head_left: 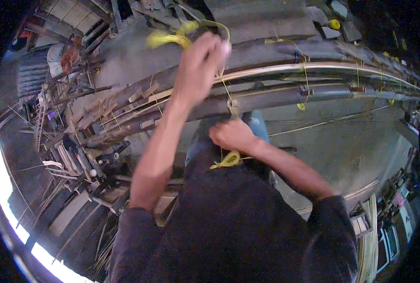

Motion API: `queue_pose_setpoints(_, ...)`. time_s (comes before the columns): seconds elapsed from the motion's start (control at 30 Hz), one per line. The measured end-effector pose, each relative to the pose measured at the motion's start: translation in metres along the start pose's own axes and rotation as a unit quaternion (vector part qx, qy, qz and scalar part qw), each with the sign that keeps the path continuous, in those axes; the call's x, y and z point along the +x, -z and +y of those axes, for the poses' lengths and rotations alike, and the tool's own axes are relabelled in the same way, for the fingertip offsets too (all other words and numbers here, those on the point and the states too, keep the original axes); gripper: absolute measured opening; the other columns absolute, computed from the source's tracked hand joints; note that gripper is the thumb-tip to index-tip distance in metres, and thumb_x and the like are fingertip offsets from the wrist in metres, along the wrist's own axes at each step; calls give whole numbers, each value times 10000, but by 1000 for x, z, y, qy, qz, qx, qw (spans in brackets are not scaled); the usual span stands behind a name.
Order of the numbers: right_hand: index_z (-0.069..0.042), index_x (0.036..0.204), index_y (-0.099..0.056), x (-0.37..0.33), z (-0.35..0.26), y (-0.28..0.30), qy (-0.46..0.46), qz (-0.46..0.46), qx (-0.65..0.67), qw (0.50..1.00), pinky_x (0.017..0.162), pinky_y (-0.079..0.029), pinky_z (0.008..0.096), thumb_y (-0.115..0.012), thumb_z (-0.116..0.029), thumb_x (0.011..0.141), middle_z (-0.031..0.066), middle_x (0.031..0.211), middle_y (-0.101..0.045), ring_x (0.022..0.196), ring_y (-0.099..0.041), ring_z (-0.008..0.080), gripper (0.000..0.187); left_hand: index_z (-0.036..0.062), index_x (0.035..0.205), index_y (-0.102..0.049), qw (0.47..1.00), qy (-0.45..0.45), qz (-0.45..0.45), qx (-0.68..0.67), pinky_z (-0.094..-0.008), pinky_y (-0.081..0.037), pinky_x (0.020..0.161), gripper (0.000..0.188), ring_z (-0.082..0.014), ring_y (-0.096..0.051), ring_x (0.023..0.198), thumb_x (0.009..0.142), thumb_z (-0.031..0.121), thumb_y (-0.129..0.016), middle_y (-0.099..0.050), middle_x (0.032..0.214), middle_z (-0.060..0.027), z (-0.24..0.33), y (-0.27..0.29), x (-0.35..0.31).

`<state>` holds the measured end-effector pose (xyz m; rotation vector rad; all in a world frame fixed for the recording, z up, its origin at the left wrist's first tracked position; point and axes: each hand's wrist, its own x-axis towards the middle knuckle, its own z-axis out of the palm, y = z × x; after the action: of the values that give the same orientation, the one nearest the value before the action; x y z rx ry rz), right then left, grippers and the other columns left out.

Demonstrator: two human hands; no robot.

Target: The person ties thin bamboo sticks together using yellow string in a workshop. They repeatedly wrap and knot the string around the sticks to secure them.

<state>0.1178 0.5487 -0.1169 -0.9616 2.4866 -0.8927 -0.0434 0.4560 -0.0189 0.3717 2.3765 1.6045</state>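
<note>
My left hand [198,70] is raised over two long dark poles, slightly smeared by motion. Its fingers are curled together on a yellow cord [171,38], whose loose bundle swings beside the fingertips. Closer to my body, my right hand [235,136] makes a fist on yellow cord, and a looped hank [229,160] hangs just below it. Between the hands, a taut cord crosses the far pole [262,54] and the near pole [207,108]. Pale wooden strips [266,69] run lengthwise between the poles, with more yellow ties along them.
Scrap wood and thin sticks [73,170] are heaped on the left. A corrugated sheet [32,73] lies at the far left. Stones and a yellow round object [334,24] are at the back right. Long boards [368,236] stand at the lower right.
</note>
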Motion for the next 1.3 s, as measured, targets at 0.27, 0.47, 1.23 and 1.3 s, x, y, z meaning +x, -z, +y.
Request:
queue_pose_setpoints(0.27, -83, 1243, -527, -31, -47, 65, -28, 89, 48, 995, 696, -544, 323, -649, -153, 804, 150, 1033, -591, 773, -640, 239, 461, 104, 1178, -615, 974, 163, -160, -6, -360, -490, 886, 418, -210, -649, 968, 930, 428, -525, -691, 985, -75, -90, 44, 96)
queue_pose_setpoints(0.47, -76, 1157, -529, 52, -93, -47, -366, 95, 619, 688, 686, -526, 336, -638, -158, 860, 119, 959, -590, 755, -635, 234, 327, 20, 1035, -665, 982, 8, -180, -59, -321, -515, 796, 388, -172, -656, 941, 968, 368, -506, -700, 980, -77, -59, 160, 21)
queue_pose_setpoints(1.23, -56, 707, -529, 202, -84, 42, -43, 229, 289, 929, 602, -417, 364, -524, -203, 903, 68, 667, -539, 612, -519, 225, 245, 98, 897, -713, 962, -24, 66, 265, -452, -481, 654, 246, -353, -634, 692, 916, 298, -570, -665, 750, -154, -128, 147, -122)
queue_pose_setpoints(1.3, -46, 768, -585, 130, -123, 4, -42, 107, 242, 963, 675, -521, 445, -543, -182, 870, 172, 744, -644, 737, -664, 322, 175, 82, 890, -708, 969, -16, 29, 243, -447, -482, 677, 259, -355, -633, 698, 919, 296, -564, -670, 769, -159, -123, 142, -126)
